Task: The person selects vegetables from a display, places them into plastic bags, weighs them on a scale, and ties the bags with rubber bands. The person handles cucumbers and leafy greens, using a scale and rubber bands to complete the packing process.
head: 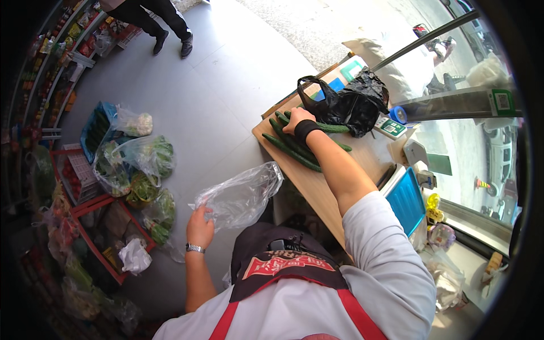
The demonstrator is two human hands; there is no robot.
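Note:
Several long green cucumbers (293, 149) lie side by side on a wooden table (314, 199). My right hand (298, 120), with a black band at the wrist, reaches over them, its fingers curled around a cucumber; the fingertips are partly hidden. Just beyond it, a black plastic bag (361, 104) with looped handles sits on the table, close against the cucumber ends. My left hand (200, 227), wearing a metal watch, holds a clear plastic bag (242, 195) by one end. That bag stretches above the floor towards the table edge and looks empty.
Bagged vegetables (155, 157), a red-framed crate (112, 238) and a blue crate (97, 131) stand on the floor at left. A person's legs (157, 21) are near the shelves (63, 63). A scale-like device with a blue tray (406, 202) sits at right, by the window.

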